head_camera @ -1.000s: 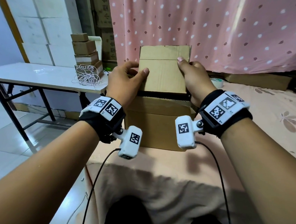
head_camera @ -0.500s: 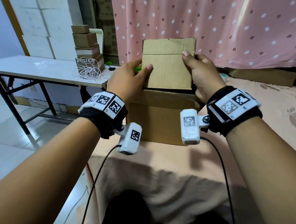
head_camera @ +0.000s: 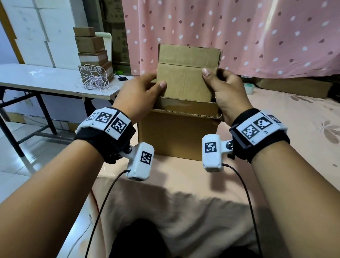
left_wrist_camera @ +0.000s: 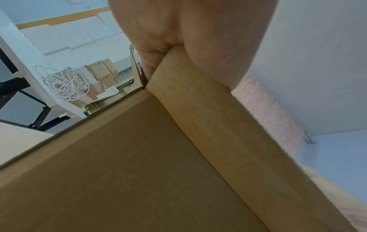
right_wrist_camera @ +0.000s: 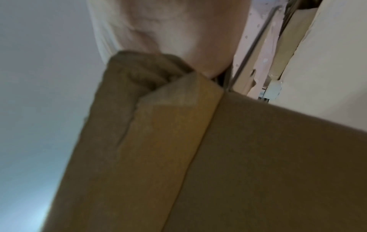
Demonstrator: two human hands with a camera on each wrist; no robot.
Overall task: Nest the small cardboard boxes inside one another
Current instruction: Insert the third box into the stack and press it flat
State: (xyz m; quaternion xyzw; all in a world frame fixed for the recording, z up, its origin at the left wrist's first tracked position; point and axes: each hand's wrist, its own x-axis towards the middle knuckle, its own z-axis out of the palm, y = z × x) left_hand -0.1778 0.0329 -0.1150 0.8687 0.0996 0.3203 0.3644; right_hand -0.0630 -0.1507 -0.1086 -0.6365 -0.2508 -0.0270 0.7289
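A smaller cardboard box (head_camera: 188, 76) stands upright with its lower part inside the open top of a larger cardboard box (head_camera: 177, 136) on the pink bedspread. My left hand (head_camera: 141, 94) grips the smaller box's left edge, thumb on its front face. My right hand (head_camera: 224, 92) grips its right edge the same way. The left wrist view shows the palm (left_wrist_camera: 188, 39) against the smaller box's side (left_wrist_camera: 208, 109) above the larger box (left_wrist_camera: 119, 172). In the right wrist view, the palm (right_wrist_camera: 168, 31) presses a cardboard corner (right_wrist_camera: 158, 117); the fingers are hidden.
A white folding table (head_camera: 34, 76) stands to the left with a stack of small cardboard boxes (head_camera: 92, 54) and a tangle of white cord (head_camera: 93, 81). A pink dotted curtain (head_camera: 258, 25) hangs behind. Flat cardboard (head_camera: 293, 87) lies at the back right of the bed (head_camera: 303, 131).
The smaller box has come down a little deeper into the larger box, both hands still holding its sides. The head view has shifted slightly.
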